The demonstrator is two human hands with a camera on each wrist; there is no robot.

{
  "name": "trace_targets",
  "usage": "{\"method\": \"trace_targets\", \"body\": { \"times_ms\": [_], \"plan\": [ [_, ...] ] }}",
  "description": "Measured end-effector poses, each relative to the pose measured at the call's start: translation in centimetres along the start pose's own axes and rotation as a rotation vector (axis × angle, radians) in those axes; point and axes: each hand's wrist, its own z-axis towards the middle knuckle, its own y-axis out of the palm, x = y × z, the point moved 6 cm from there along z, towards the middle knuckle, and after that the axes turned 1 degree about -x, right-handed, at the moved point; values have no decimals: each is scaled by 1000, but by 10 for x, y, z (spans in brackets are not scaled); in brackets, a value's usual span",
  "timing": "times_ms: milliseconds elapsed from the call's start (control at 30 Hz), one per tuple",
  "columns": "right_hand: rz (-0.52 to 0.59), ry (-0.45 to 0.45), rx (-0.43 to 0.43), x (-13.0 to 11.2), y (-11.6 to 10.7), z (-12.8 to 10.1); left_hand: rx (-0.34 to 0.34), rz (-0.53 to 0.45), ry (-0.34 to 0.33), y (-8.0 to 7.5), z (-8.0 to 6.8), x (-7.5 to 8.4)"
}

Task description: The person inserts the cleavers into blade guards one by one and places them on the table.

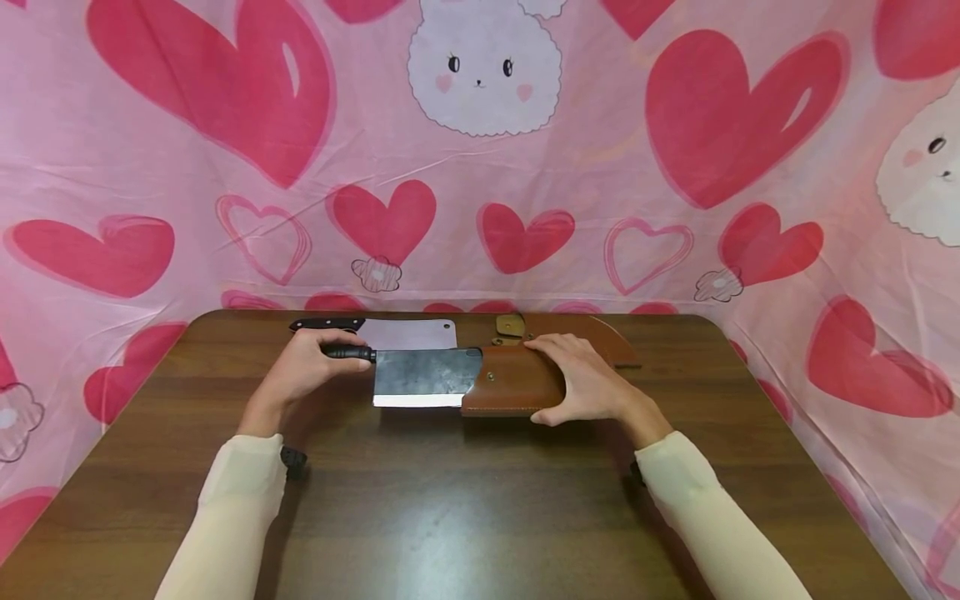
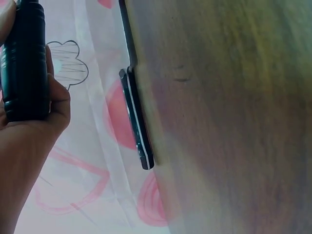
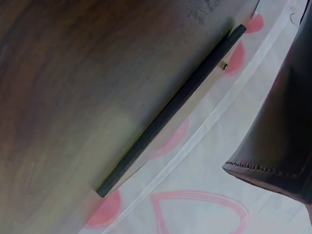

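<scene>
My left hand (image 1: 296,371) grips the black handle (image 2: 25,61) of a cleaver (image 1: 423,372), whose dark blade has a bright lower edge. The far end of that blade is inside a brown leather sheath (image 1: 517,385), so its tip is hidden. With thumb and fingers spread across its right part, my right hand (image 1: 588,385) holds the sheath. Cleaver and sheath are raised off the table. Behind them lies a second cleaver (image 1: 408,332) with a pale blade and black riveted handle (image 2: 138,122). A second brown sheath (image 1: 600,333) lies behind my right hand.
The brown wooden table (image 1: 442,508) has rounded far corners. A pink cloth (image 1: 450,175) with hearts and white animal faces hangs beyond its far and side edges. A black strap (image 1: 294,461) sits at my left wrist.
</scene>
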Motion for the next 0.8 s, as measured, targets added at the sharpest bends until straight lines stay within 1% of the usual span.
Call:
{"method": "trace_targets", "body": {
  "times_ms": [67, 300, 467, 600, 800],
  "plan": [
    [-5, -4, 3, -1, -1, 0, 1, -3, -5, 0, -1, 0],
    [-20, -25, 8, -4, 0, 1, -1, -23, 13, 1, -2, 1],
    [-32, -12, 9, -5, 0, 2, -5, -38, -14, 2, -1, 1],
    [-34, -12, 6, -7, 0, 4, -9, -30, -19, 3, 0, 3],
    [-37, -15, 3, -9, 1, 6, -17, -45, -37, 7, 0, 5]
  ]
}}
